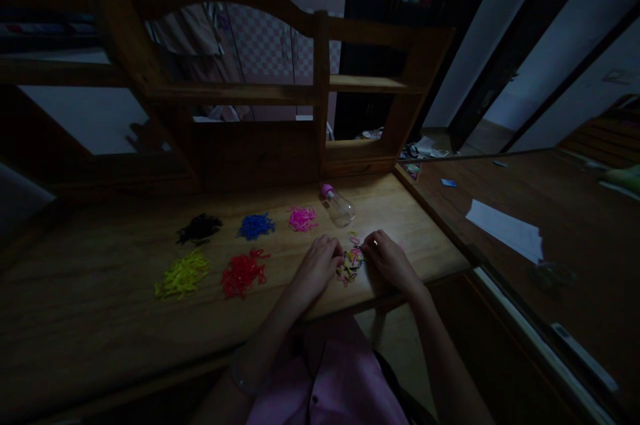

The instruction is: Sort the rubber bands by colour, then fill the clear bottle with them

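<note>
Pink shirt [345, 382] sat closest to the camera, at the edge of the wooden desk [120, 332]. Both hands worked at the mixed pile [353, 258] of small coloured bands: left hand [320, 262] at its left edge, fingers curled in toward the thumb; right hand [393, 262] at its right, fingertips bunched over the edge. Too dim to tell whether either pinched a band. Off to the left lay 5 single-colour heaps: black [200, 229], blue [256, 226], pink [303, 218], yellow [183, 275], red [244, 273]. Clear bottle [342, 208] with a pink cap [327, 190] lay on its side just beyond the pile. Step in hand looked like picking through mixed bands by colour, with several left; next move likely called for a fingertip pinch freeing 1 band from its neighbours.
</note>
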The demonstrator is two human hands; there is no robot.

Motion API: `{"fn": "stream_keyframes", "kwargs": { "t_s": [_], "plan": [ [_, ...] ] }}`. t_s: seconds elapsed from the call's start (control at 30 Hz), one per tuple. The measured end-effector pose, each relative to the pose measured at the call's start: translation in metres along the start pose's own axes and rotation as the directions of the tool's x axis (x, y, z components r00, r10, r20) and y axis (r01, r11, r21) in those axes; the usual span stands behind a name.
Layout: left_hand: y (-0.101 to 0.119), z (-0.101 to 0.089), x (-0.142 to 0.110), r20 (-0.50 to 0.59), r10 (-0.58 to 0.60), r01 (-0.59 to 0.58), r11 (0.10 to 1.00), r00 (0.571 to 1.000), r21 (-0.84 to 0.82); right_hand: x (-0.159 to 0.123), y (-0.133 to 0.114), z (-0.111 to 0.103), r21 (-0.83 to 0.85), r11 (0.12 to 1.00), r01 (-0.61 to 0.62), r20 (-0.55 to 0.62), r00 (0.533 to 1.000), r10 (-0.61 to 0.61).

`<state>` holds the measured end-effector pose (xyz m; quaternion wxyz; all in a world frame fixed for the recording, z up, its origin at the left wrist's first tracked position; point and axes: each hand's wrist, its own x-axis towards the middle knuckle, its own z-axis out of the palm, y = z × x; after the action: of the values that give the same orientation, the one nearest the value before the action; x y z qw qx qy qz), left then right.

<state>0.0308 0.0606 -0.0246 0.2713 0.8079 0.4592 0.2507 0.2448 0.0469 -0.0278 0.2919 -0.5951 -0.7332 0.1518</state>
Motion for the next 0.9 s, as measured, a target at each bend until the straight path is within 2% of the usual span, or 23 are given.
{"fn": "stream_keyframes", "kwargs": {
  "t_s": [0.2,0.3,0.37,0.5,0.6,0.67,0.73,0.83,0.9],
  "plan": [
    [0.003,0.003,0.005,-0.043,-0.005,0.003,0.999,0.999,-0.036,-0.009,0.004,-0.008,0.140,0.989,-0.035,0.027,0.999,0.032],
    [0.006,0.006,0.007,-0.058,-0.003,0.003,1.000,0.998,-0.010,-0.013,0.004,-0.014,0.190,0.981,-0.045,-0.011,0.999,0.047],
    [0.006,0.007,0.007,-0.062,-0.002,0.002,1.000,0.998,0.003,-0.014,0.005,-0.016,0.197,0.979,-0.043,-0.018,0.999,0.047],
    [0.005,0.009,0.007,-0.050,0.002,-0.001,1.000,0.999,0.022,-0.015,0.005,-0.017,0.178,0.984,-0.017,0.050,0.999,0.008],
    [0.006,0.008,0.008,-0.094,-0.013,0.013,1.000,0.995,-0.007,-0.013,0.005,-0.017,0.112,0.994,0.022,0.070,0.997,-0.030],
    [0.007,0.005,0.008,-0.147,-0.072,0.056,0.992,0.987,-0.109,-0.011,0.004,-0.016,0.059,0.998,0.032,0.078,0.996,-0.037],
    [0.009,-0.001,0.009,-0.180,-0.179,0.121,0.948,0.967,-0.294,-0.009,0.005,-0.014,0.022,0.999,0.030,0.089,0.996,-0.032],
    [0.008,-0.013,0.006,-0.174,-0.316,0.157,0.789,0.933,-0.594,-0.008,0.007,-0.012,-0.012,1.000,0.029,0.100,0.995,-0.027],
    [0.004,-0.019,0.001,-0.146,-0.332,0.127,0.676,0.932,-0.726,-0.008,0.008,-0.011,-0.017,1.000,0.015,0.086,0.996,-0.013]
  ]
}}
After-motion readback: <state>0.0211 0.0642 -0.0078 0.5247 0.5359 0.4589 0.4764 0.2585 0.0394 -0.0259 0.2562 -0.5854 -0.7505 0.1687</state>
